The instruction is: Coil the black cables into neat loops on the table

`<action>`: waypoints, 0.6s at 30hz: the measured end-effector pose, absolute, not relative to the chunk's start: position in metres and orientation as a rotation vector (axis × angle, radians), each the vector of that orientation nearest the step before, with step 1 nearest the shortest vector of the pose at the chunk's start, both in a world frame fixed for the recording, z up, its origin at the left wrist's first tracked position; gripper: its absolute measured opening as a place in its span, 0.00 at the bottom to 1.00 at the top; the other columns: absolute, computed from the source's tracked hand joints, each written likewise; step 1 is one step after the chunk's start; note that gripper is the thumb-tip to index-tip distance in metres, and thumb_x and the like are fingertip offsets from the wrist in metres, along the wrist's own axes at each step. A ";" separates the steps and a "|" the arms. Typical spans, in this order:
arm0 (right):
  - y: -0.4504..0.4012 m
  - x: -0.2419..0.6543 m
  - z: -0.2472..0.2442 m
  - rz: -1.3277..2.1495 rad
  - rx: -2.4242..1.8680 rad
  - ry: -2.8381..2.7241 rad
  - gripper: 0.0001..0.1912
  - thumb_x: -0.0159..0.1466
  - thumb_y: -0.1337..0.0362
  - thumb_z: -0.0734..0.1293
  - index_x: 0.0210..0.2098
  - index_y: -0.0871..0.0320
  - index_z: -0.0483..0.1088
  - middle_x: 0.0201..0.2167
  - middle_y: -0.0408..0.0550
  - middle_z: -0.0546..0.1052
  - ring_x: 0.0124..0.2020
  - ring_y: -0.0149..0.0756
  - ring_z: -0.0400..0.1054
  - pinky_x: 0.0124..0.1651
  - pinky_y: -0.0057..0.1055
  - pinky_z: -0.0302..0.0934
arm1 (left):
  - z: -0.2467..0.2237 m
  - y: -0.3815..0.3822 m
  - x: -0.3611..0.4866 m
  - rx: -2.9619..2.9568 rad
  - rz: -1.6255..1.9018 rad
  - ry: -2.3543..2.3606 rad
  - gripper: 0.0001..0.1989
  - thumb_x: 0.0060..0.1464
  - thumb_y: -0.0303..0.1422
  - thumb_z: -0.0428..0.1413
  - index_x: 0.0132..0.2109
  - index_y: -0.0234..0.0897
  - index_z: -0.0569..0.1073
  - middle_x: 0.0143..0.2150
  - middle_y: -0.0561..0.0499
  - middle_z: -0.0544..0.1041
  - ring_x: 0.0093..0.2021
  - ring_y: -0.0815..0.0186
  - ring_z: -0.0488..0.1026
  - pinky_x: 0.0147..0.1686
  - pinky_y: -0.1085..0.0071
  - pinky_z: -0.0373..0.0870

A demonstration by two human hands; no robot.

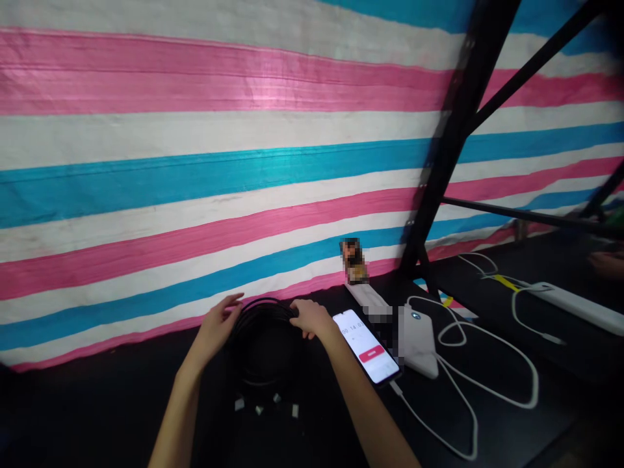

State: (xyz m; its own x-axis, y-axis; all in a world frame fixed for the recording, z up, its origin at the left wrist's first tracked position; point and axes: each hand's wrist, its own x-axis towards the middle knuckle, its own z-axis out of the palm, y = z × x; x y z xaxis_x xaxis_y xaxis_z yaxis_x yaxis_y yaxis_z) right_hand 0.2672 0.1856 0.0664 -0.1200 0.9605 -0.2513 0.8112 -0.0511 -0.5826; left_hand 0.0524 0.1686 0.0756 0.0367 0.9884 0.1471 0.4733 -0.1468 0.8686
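A coil of black cable lies on the dark table, its lower part hard to tell from the black surface. At the coil's upper left is my left hand, fingers apart and the thumb side near the cable. My right hand is at the upper right of the coil, its fingers curled against the cable; the fingertips are partly hidden. Several small white pieces, one of them a white piece, lie just below the coil.
Right of my right hand lies a lit phone with a cable plugged in, beside a white power bank. White cables loop farther right near a power strip. A black metal frame stands before a striped sheet. Another person's hand shows at the right edge.
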 end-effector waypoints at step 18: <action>0.078 0.279 0.172 1.351 -0.365 -2.611 0.29 0.57 0.53 0.65 0.57 0.51 0.65 0.56 0.45 0.69 0.58 0.39 0.61 0.55 0.32 0.59 | 0.159 0.090 0.030 1.256 1.565 1.092 0.13 0.53 0.43 0.52 0.31 0.39 0.74 0.29 0.51 0.75 0.29 0.66 0.72 0.32 0.72 0.69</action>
